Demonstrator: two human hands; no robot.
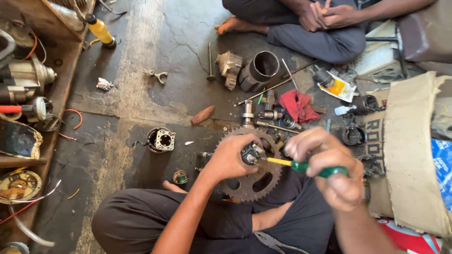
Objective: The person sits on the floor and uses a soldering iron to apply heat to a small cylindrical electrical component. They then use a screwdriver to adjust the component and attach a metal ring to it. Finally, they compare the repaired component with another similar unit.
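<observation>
Down over the lap, the left hand (230, 157) closes its grip on a small dark motor part (249, 154), steadying it above a rusty sprocket (252, 181) so the right hand (329, 167), clenched around a green-handled screwdriver (301, 165), can press its tip squarely in.

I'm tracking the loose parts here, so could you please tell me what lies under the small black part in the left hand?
Under the small black part, held by the left hand, lies a rusty sprocket on the floor. The hand and part cover the sprocket's upper left teeth.
</observation>
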